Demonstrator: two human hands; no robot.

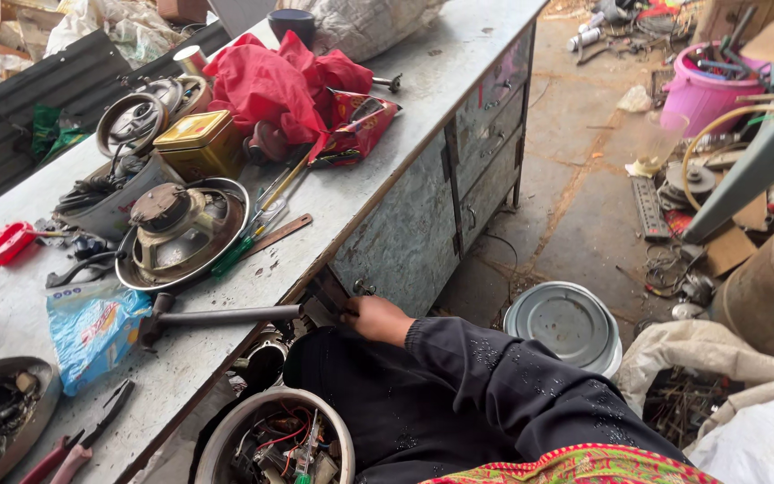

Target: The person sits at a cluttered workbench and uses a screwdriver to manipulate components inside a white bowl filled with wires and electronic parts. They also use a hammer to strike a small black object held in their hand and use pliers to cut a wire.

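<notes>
We see one hand [376, 318], in a dark sleeve, at the near long edge of the metal surface [459, 63]. Which hand it is we judge from the arm's line only — it comes in from the lower right, so we take it as the right. Its fingers are curled together against a small dark part at the surface's edge, where the head end of a hammer [226, 316] lies; whether they are clamped on that part or only press it we cannot tell. The left hand is not in view.

The hammer lies flat just inside the near edge, its long axis running along that edge — the far end points away from the hand toward a blue plastic packet [91, 330], the near end reaches the fingers. So the tool extends to the hand's left, along the edge and not across it.

Farther in on the surface sit a speaker frame [181, 235], a green-handled screwdriver [236, 253], a gold tin [201, 143] and a red cloth [270, 81]; red-handled pliers [78, 448] lie toward the near left corner. Below the edge a round bowl [226, 430] holds wires and parts. The concrete floor [575, 197] beyond carries a round metal lid [566, 323], a pink bucket [700, 90] and scattered scrap.
</notes>
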